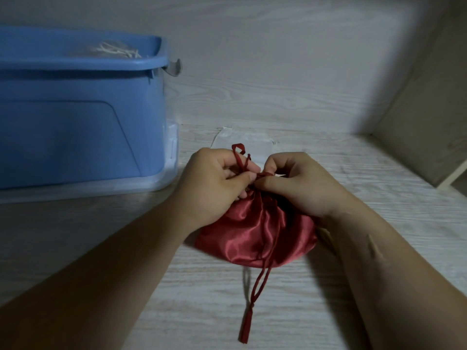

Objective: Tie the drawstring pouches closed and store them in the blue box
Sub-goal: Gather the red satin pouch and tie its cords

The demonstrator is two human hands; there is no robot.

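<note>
A shiny red satin drawstring pouch [255,236] lies on the pale wood-grain surface in the middle, its mouth gathered tight at the far end. My left hand [214,183] pinches a red drawstring loop [238,154] that sticks up above its fingers. My right hand [295,183] pinches the cord at the pouch's neck, thumb against forefinger. A second red cord [255,296] trails toward me and ends in a knot and tail. The blue box [75,117] stands at the left, open at the top, with a pale pouch and white strings [113,50] inside.
A flat white translucent pouch [242,141] lies just beyond my hands. The blue box sits on a clear plastic lid or base [166,178]. A wall runs along the back and a beige panel [424,137] closes the right side.
</note>
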